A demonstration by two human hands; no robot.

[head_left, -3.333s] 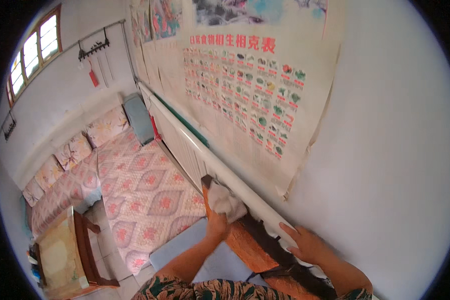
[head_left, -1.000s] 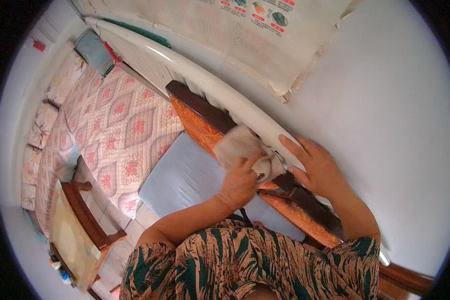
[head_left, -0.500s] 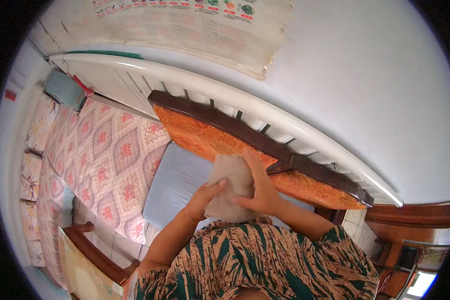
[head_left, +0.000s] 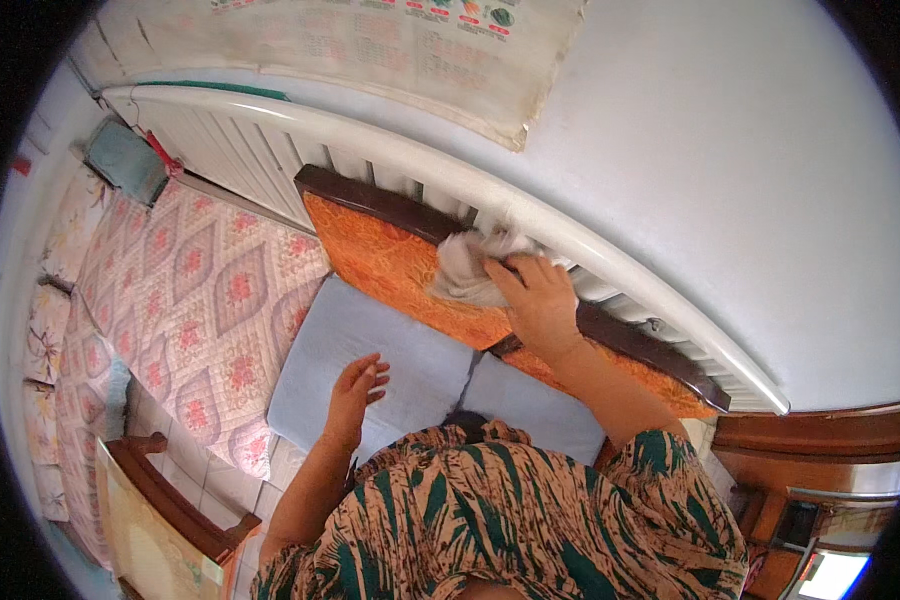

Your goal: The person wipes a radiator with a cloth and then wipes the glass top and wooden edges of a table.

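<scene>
My right hand (head_left: 542, 300) grips a greyish-white cloth (head_left: 470, 270), blurred by motion. The cloth hangs bunched in front of the dark wooden top rail (head_left: 390, 203) of an orange-patterned backrest (head_left: 380, 255), near the white slatted rail. Whether it touches the wood, I cannot tell. Over the blue seat cushion (head_left: 390, 335), my left hand (head_left: 355, 395) is held up with its fingers apart and nothing in them.
A curved white rail (head_left: 450, 150) runs behind the backrest, along the wall. To the left is a seat with a floral quilted cover (head_left: 205, 290) and a blue-grey cushion (head_left: 128, 162) at its far end. A wooden-framed table (head_left: 160, 500) stands at the lower left.
The cloth was folded between both hands near my body. My left hand has let go and dropped left; my right hand has carried the cloth forward to the backrest, where it hangs loose.
</scene>
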